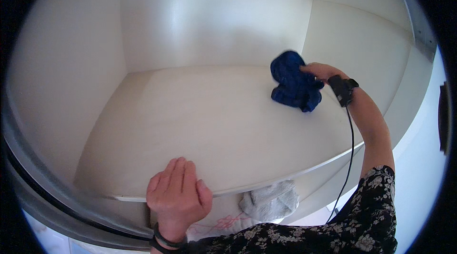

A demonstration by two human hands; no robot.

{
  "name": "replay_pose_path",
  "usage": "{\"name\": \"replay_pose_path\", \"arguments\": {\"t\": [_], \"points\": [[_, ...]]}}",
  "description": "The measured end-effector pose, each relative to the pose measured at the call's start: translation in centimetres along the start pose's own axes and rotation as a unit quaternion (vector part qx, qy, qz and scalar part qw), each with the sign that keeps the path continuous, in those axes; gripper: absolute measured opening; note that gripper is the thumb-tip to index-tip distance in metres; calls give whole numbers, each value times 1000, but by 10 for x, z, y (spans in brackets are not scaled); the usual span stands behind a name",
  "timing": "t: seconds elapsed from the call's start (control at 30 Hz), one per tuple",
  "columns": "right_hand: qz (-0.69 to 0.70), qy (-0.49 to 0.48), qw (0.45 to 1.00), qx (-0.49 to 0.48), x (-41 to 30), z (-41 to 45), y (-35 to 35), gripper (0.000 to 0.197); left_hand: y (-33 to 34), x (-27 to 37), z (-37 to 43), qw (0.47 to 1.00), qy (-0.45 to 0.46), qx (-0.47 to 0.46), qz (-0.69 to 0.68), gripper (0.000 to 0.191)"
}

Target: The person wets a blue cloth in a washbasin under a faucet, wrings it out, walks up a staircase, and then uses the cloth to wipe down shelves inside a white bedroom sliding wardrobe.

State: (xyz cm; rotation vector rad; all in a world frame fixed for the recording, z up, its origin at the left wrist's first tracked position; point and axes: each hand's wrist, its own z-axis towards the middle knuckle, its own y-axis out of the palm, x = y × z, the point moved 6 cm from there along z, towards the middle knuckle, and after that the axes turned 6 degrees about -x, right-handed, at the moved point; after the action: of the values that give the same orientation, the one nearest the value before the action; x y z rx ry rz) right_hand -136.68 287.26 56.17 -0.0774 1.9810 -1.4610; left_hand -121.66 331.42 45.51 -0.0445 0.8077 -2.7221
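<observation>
A crumpled dark blue cloth (294, 80) is in my right hand (319, 71), towards the back right of a white cabinet shelf (200, 122). The fingers grip its upper right side, and a black device with a cable is strapped at that wrist. My left hand (180, 191) lies palm down over the shelf's front edge at the lower left, holding nothing, with its fingers extended close together and the thumb a little apart. A black band circles the left wrist.
White side walls (68, 61) and a back panel (214, 22) enclose the shelf. Below its front edge lie a folded grey cloth (271, 200) and a white fabric with red lines (221, 223). The black cable (351, 147) hangs beside my right arm. A dark curved edge runs along the lower left.
</observation>
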Motion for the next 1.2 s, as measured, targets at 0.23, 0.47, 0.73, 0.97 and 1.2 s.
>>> {"name": "replay_pose_path", "arguments": {"t": [0.23, 0.47, 0.73, 0.97, 1.2], "points": [[-165, -238, 955, -60, -17, 31, 59, 79, 9, 0, 5, 1000, -10, 12, -18, 31], [-216, -274, 923, -162, 0, 13, 100, 91, 13, 3, -22, 999, -46, -1, -18, 39], [-189, -321, 926, -61, 37, 67, 55, 38, -41, 22, -56, 997, -71, -28, -10, 44], [-275, -109, 954, -46, 66, 86, 3, 50, -124, 43, -69, 990, -135, -50, 5, 50], [-106, -146, 982, -56, 81, 103, 21, 62, -119, 48, -60, 989, -129, -61, 34, 50]]}}
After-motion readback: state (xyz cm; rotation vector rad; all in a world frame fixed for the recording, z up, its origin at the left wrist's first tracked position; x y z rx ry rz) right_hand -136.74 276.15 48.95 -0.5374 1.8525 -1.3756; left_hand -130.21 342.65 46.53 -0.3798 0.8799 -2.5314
